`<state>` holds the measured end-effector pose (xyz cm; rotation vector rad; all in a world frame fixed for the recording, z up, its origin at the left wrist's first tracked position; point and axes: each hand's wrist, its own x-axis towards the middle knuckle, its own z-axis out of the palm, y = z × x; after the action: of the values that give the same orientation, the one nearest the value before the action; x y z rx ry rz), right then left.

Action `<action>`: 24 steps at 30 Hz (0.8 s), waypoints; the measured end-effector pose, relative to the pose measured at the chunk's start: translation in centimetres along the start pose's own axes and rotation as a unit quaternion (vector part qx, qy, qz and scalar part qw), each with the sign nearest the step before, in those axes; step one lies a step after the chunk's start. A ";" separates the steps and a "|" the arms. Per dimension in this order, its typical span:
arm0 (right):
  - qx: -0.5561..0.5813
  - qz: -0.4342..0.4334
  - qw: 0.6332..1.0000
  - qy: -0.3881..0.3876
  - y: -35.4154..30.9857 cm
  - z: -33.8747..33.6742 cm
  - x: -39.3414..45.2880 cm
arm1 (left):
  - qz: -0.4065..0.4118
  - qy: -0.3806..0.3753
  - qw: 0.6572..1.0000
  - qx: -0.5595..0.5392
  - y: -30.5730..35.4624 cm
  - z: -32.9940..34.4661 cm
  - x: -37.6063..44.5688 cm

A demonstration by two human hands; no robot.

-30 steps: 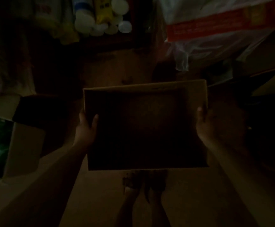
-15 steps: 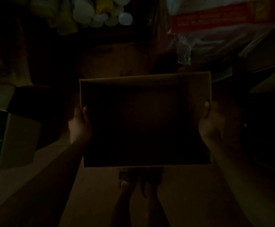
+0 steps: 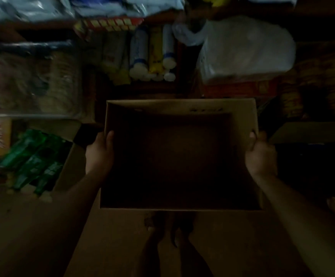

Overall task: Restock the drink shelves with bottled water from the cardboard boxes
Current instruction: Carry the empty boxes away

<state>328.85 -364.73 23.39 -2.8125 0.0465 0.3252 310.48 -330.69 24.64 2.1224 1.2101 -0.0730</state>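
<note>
I hold an open brown cardboard box (image 3: 242, 110) in front of me, above the floor. Its inside is dark and I see nothing in it. My left hand (image 3: 99, 154) grips the box's left wall, thumb over the rim. My right hand (image 3: 261, 154) grips the right wall the same way. Bottles with white caps (image 3: 152, 56), blue and yellow labelled, lie on the shelf ahead, beyond the box. The scene is dim and blurred.
Green bottles (image 3: 32, 162) lie in an open carton at the lower left. A white plastic-wrapped bundle (image 3: 246, 48) sits on a red box (image 3: 240, 88) at the upper right. Another cardboard box (image 3: 310, 130) is at the right. My bare feet (image 3: 168, 226) stand below the box.
The box has come up a little and the view has tilted upward, showing more of the shelves. Both hands keep their grip on the box walls.
</note>
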 end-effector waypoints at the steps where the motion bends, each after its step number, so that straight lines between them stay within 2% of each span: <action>1: 0.016 -0.014 1.000 -0.005 -0.7 -1.4 -0.2 | 0.001 0.005 1.000 0.004 0.5 -1.5 -0.5; 6: 0.038 -0.053 0.998 -0.025 -4.8 -8.5 -1.4 | 0.012 0.037 0.999 0.015 3.4 -9.2 -4.4; 11: 0.028 -0.167 0.986 0.000 -9.8 -16.7 -2.6 | 0.011 0.091 0.996 -0.003 5.5 -16.7 -8.6; 17: 0.007 -0.234 0.972 -0.029 -16.6 -25.3 -4.0 | -0.009 0.154 0.988 -0.001 7.4 -24.5 -13.4; 24: 0.006 -0.335 0.941 -0.052 -25.8 -29.0 -5.8 | -0.053 0.246 0.966 0.051 7.5 -33.1 -18.9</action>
<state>331.19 -349.09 59.27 -2.5914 -0.9014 0.2975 296.64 -327.87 60.83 2.2367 1.6327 0.3748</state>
